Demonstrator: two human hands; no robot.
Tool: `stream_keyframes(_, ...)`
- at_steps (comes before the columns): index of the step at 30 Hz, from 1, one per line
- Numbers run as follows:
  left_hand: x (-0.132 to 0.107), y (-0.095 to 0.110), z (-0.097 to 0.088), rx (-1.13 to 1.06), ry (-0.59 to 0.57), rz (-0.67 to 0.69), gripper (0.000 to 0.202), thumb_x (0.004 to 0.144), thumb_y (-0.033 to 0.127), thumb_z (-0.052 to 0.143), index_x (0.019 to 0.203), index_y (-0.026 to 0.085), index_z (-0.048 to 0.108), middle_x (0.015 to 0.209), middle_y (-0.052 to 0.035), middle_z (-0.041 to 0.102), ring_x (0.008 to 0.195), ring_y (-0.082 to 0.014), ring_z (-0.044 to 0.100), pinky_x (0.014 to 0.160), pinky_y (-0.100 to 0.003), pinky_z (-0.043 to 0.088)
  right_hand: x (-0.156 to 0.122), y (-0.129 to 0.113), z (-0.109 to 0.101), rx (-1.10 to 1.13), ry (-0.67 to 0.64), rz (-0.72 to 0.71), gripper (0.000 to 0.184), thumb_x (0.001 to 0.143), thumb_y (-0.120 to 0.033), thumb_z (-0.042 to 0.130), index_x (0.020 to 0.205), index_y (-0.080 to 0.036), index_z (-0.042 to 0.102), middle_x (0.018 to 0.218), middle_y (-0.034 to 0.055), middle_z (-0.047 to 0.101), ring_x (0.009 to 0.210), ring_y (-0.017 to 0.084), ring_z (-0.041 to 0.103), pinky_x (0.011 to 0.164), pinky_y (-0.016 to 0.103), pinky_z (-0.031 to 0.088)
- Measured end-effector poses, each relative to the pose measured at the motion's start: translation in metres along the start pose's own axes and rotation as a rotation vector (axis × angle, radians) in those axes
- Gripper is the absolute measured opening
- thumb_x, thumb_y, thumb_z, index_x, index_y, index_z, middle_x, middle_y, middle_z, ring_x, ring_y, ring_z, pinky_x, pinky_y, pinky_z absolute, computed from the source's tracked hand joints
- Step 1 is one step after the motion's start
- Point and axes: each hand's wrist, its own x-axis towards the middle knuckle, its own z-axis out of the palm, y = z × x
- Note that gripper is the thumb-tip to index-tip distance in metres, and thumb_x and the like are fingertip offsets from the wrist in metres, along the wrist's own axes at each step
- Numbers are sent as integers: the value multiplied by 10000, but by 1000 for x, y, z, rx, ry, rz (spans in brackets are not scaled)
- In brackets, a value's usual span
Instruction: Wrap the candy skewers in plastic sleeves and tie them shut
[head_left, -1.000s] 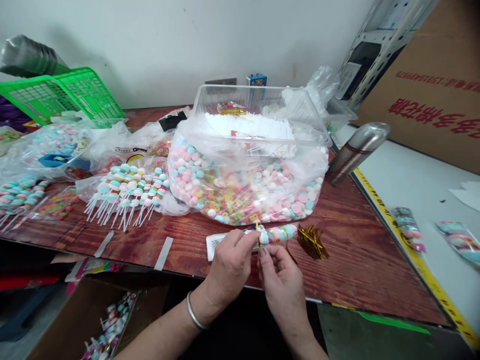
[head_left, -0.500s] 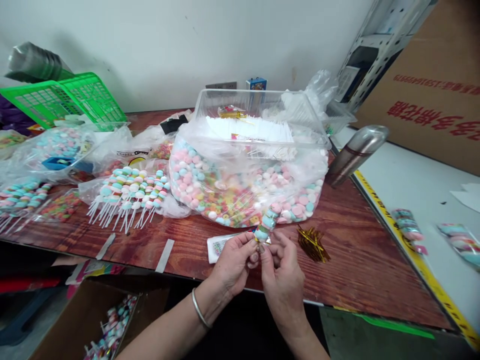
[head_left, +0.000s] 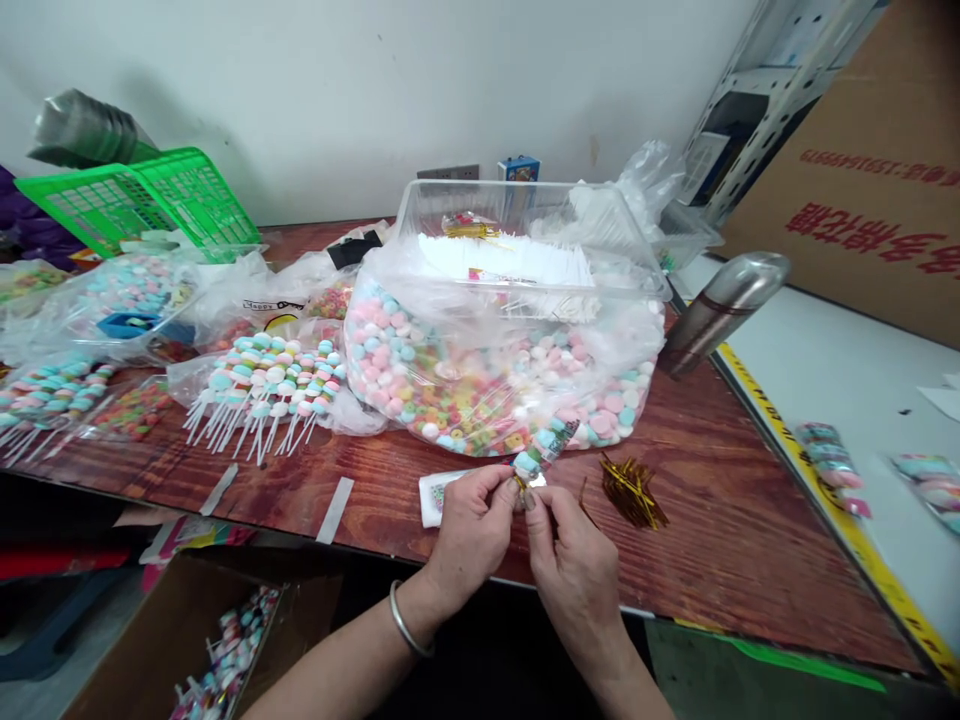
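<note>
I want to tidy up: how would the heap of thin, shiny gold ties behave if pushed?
The thin, shiny gold ties would probably scatter, since they lie crisscrossed and look loose. They're likely light, being so slender. They may slide readily, as the brown wood-grain tabletop looks flat and smooth.

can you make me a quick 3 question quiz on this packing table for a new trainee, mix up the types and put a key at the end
1. Multiple choice: which of these is nearest the right hand?
a) the metal flask
b) the pile of gold ties
c) the green basket
2. True or false: the silver bangle is worn on the left wrist.
3. Open: where do the left hand and the right hand come together?

Key
1. b
2. True
3. At the near end of the wrapped candy, where a bit of gold shows between them.
</note>
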Motion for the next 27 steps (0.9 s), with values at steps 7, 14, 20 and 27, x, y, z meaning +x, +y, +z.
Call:
stream_keyframes(7, 0, 1, 5, -47, 35, -70, 238, 879, 270, 532, 885, 159, 741, 740, -26, 663, 689, -144, 545, 666, -246, 434, -7, -1, 4, -135, 85, -88, 162, 933, -189, 509, 1044, -147, 620, 939, 91, 686, 876, 198, 637, 801, 303, 457)
stream_keyframes(14, -2, -1, 0, -271, -103, -19, 281, 873, 365, 568, 1013, 176, 722, 895, -59, 683, 854, -185, 607, 829, -306, 471, 4, -7, -6, 120, 73, 115, 127, 906, -238, 509, 798, -204, 568, 693, 6, 602, 612, 142, 563, 567, 251, 433)
stream_keyframes(20, -3, 20, -19, -464, -291, 59, 657, 957, 535, 151, 1005, 218, 724, 1265, -112, 614, 1199, -267, 552, 987, -472, 451, 11, -12, -35, 173, -13, -22, 92, 888, -206, 513, 817, -222, 568, 725, 9, 610, 637, 141, 587, 573, 245, 446)
stream_keyframes(27, 1, 29, -39, 56, -349, 258, 765, 916, 597, 92, 823, 258, 772, 1454, -18, 473, 1432, -266, 258, 1150, -540, 196, 3, -8, -54, -29, 65, -174, 63, 892, -175, 530, 917, -229, 551, 783, 36, 650, 710, 155, 633, 635, 265, 485)
